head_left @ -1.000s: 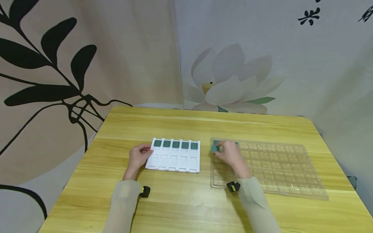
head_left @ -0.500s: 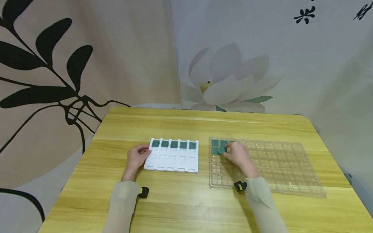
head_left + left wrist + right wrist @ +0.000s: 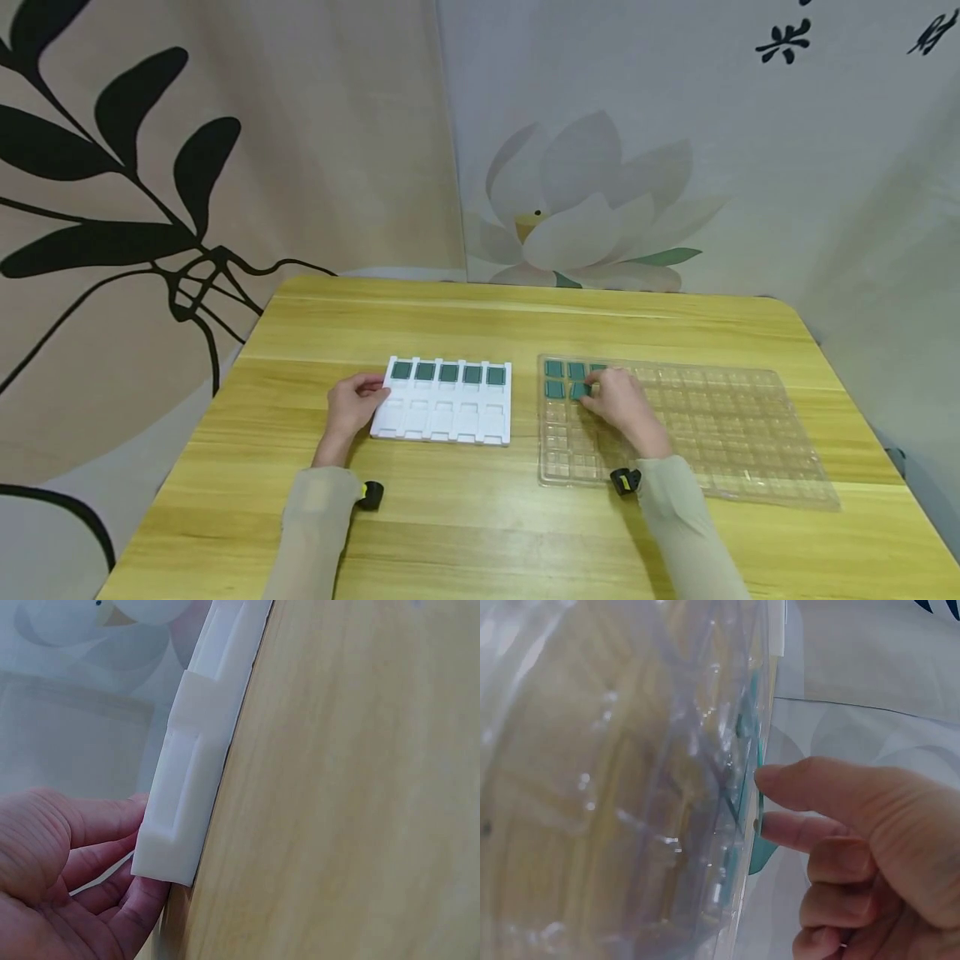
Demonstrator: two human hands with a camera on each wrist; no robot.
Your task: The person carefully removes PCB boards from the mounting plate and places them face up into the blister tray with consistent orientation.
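Note:
My left hand (image 3: 351, 412) grips the left edge of a white plastic tray (image 3: 441, 421), with the thumb near its top edge and fingers below in the left wrist view. Several dark green square chips (image 3: 448, 372) fill the tray's back row of slots. At the back left of a clear plastic tray (image 3: 712, 442), my right hand (image 3: 626, 407) pinches a green square chip (image 3: 577, 390) between thumb and index finger, over the second row. Other green chips (image 3: 554, 389) lie in pockets around it; one in the back row is partly hidden by the hand.
Both trays lie on a wooden table (image 3: 450, 533), with a strip of bare wood (image 3: 525, 417) between them. A printed curtain (image 3: 337, 150) hangs behind the far edge. Each wrist wears a small black camera (image 3: 625, 481).
My right hand has moved a little right with its chip, from the first column to the second. The chip, tilted earlier, now lies flatter. The left hand keeps its grip on the white tray.

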